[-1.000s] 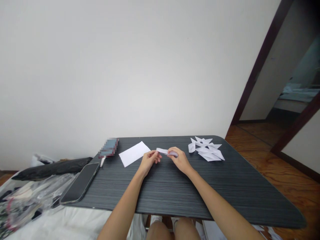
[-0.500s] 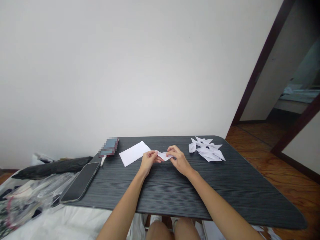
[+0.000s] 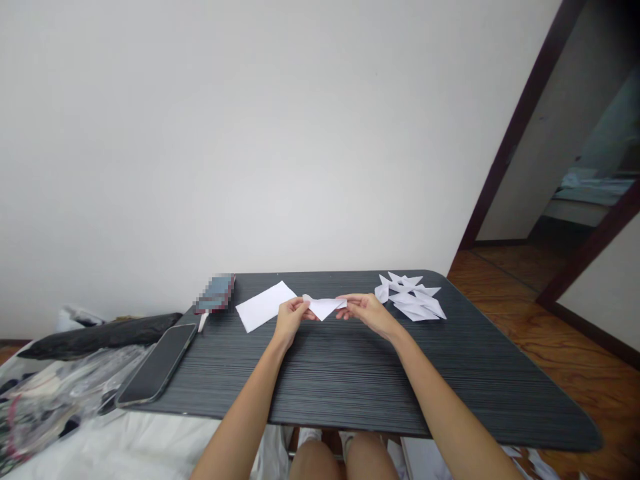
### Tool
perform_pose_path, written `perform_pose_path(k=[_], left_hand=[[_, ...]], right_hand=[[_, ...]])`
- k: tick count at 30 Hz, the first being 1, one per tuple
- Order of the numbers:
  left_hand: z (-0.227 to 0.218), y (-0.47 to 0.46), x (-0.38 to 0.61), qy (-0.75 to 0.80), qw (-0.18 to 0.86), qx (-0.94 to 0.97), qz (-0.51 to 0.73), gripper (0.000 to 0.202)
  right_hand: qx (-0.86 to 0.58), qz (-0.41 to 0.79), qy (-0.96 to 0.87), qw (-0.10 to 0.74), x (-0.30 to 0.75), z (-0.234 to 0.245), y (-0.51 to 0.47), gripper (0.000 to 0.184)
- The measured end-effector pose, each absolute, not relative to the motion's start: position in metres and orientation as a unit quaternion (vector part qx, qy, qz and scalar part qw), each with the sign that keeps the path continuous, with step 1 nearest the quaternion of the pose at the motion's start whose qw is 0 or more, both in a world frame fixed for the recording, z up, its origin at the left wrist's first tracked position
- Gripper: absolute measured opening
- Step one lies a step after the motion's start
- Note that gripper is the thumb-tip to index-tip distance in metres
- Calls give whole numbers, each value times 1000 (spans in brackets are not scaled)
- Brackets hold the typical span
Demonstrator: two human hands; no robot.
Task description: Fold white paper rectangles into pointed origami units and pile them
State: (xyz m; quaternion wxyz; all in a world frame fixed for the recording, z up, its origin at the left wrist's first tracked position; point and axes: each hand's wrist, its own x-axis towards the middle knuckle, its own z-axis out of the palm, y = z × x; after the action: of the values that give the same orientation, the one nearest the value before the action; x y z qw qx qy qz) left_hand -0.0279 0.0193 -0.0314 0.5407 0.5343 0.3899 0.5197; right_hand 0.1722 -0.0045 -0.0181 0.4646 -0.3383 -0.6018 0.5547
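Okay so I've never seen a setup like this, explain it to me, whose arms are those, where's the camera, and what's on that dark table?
There is no machine here: those are a person's own bare arms. The camera is worn on their head, looking forward and down. Between them, the left hand and right hand hold a folded white paper with a point facing the person. On the dark table lie a flat white rectangle of paper to the left, a cluster of pointed folded papers to the right, and a phone at the near left corner. A pixelated item farther back can't be made out.
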Motion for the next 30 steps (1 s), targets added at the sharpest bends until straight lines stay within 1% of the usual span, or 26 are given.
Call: perform_pose_path(k=[3, 6, 9, 17, 22, 26, 30], left_hand=[[-32, 19, -28, 386, 538, 546, 514, 30], [-30, 18, -27, 386, 536, 552, 509, 32], [-28, 16, -26, 381, 535, 557, 508, 32], [-23, 10, -22, 334, 539, 596, 493, 27], [-21, 7, -19, 315, 521, 611, 506, 26], [-21, 7, -21, 316, 514, 619, 503, 26], [-21, 9, -24, 315, 552, 573, 517, 28]], right_hand=[[-302, 600, -574, 468, 173, -17, -6, 34], [-295, 619, -559, 467, 174, -15, -8, 37], [-314, 608, -558, 470, 174, -14, -9, 37], [-336, 557, -574, 497, 173, -13, -6, 22], [-367, 532, -570, 506, 171, -15, -6, 19], [-372, 548, -546, 513, 172, -16, -4, 23], [-320, 597, -517, 524, 176, -15, -5, 20]])
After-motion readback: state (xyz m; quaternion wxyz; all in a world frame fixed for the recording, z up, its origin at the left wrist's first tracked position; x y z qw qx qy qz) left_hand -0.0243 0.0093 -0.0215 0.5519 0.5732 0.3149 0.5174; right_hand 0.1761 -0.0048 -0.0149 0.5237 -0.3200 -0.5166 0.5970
